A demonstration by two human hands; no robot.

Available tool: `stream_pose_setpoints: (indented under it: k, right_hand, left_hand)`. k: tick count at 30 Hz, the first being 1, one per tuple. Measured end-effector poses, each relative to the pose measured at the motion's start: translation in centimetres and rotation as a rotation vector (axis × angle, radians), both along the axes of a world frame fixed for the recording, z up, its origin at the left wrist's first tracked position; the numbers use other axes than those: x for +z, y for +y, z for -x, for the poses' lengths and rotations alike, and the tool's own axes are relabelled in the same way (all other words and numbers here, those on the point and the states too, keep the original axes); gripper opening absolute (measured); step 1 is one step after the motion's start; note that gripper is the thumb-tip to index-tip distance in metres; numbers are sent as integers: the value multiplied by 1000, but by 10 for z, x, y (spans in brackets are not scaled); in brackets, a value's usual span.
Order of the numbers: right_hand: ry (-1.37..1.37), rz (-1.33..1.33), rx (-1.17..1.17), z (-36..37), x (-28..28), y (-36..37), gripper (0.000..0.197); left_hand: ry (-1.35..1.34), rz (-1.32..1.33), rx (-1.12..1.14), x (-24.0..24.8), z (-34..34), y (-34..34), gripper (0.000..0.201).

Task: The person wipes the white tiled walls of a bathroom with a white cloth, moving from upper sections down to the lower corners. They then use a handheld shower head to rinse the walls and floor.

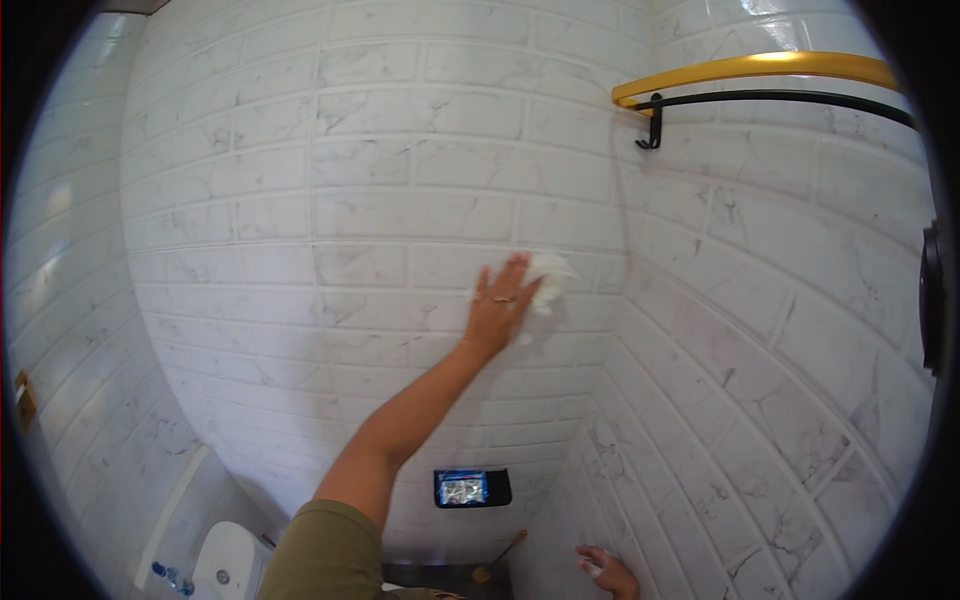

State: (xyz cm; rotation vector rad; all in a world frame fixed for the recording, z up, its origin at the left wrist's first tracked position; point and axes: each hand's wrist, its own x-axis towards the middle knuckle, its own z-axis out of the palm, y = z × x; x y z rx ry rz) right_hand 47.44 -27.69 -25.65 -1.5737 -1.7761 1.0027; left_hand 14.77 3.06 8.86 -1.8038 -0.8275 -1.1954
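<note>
My left hand (500, 300) is raised against the white marble-look tiled wall (380, 200), fingers spread flat, a ring on one finger. It presses a crumpled white cloth (548, 278) onto the tiles, and the cloth sticks out past my fingertips to the right. My left arm rises from an olive sleeve (320, 555) at the lower edge. My right hand (606, 572) is low at the bottom edge, close to the wall corner. Something small and white shows at its fingers, too small to make out.
A gold rail over a black bar (760, 70) is mounted high on the right wall. A black wall holder (472, 487) sits low on the far wall, with a wooden-handled brush (500, 555) below it. A white toilet (228, 565) stands at the lower left.
</note>
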Motion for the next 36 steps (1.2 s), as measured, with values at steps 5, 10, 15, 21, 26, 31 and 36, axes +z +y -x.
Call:
stream_pose_setpoints:
  k: [5,10,15,21,26,31,36]
  right_hand:
    - [52,86,-71,14,29,-5,44]
    - [41,127,-70,20,38,-3,46]
    - [25,199,-104,25,47,-4,50]
    - [23,237,-104,25,50,-4,48]
    - [-32,225,-107,29,57,-8,47]
    - [4,164,-48,28,46,-5,46]
    - [77,149,-44,27,45,-10,44]
  left_hand:
    - [-183,-117,136,6,153,-23,73]
    - [-361,-158,267,14,227,-50,82]
    - [-481,-197,199,9,171,-42,81]
    - [-224,-170,128,-15,74,-6,59]
    - [-85,-28,63,-31,-36,3,45]
    - [25,11,-48,-55,-106,14,39]
    - [82,-81,-37,-61,-95,9,43]
